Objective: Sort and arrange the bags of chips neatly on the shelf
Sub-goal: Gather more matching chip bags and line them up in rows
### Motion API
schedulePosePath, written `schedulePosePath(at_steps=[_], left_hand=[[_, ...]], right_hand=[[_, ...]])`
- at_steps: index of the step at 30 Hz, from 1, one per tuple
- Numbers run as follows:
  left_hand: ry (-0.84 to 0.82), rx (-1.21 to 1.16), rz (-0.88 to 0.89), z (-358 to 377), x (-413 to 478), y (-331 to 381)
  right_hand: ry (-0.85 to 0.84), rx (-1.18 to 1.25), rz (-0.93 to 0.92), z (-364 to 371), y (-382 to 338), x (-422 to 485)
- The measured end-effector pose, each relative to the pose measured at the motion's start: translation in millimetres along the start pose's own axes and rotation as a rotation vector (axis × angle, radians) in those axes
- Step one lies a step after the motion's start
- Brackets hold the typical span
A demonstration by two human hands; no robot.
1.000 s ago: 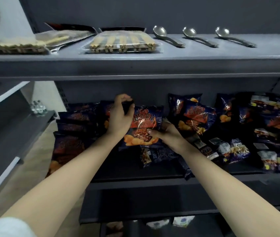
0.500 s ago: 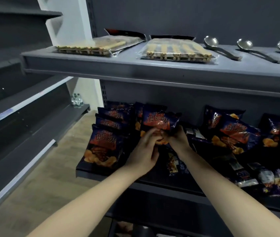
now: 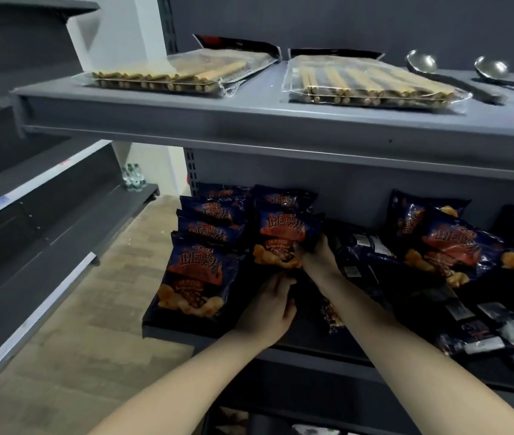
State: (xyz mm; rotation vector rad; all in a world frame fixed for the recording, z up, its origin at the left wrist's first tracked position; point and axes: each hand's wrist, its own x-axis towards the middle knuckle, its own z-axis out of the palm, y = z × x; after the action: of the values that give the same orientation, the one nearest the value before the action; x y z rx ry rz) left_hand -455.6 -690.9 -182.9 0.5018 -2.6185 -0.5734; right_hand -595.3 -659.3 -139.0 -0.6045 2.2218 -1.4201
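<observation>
Dark-blue chip bag (image 3: 284, 238) stands upright, second column from left on shelf (image 3: 312, 346); right hand (image 3: 320, 257) pinches its lower edge; left hand (image 3: 268, 309) loosely curled beneath, empty; align with left column (image 3: 199, 274).

Lower shelf (image 3: 312, 342) in front of me — chip bags (image 3: 197, 277) stacked at its left end, loose bags (image 3: 456, 246) and small packets (image 3: 500, 331) scattered right.
</observation>
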Motion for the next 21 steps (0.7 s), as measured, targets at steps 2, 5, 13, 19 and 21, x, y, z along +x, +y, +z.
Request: schedulePosePath(at_steps=[2,5,13,19,21], left_hand=[[-0.003,0.005,0.000,3,-1,-1],[-0.008,0.028,0.008,6,-1,-3],[-0.041,0.080,-0.019,5,-2,-3],[-0.060,0.058,-0.019,0,2,-1],[-0.008,0.017,0.010,-3,5,4]], right_hand=[[-0.013,0.012,0.033,5,3,1],[-0.028,-0.030,0.044,12,3,0],[0.142,-0.009,-0.098,26,5,-8],[0.233,-0.063,-0.258,15,-7,-16],[0.266,-0.090,-0.328,5,-11,-19]])
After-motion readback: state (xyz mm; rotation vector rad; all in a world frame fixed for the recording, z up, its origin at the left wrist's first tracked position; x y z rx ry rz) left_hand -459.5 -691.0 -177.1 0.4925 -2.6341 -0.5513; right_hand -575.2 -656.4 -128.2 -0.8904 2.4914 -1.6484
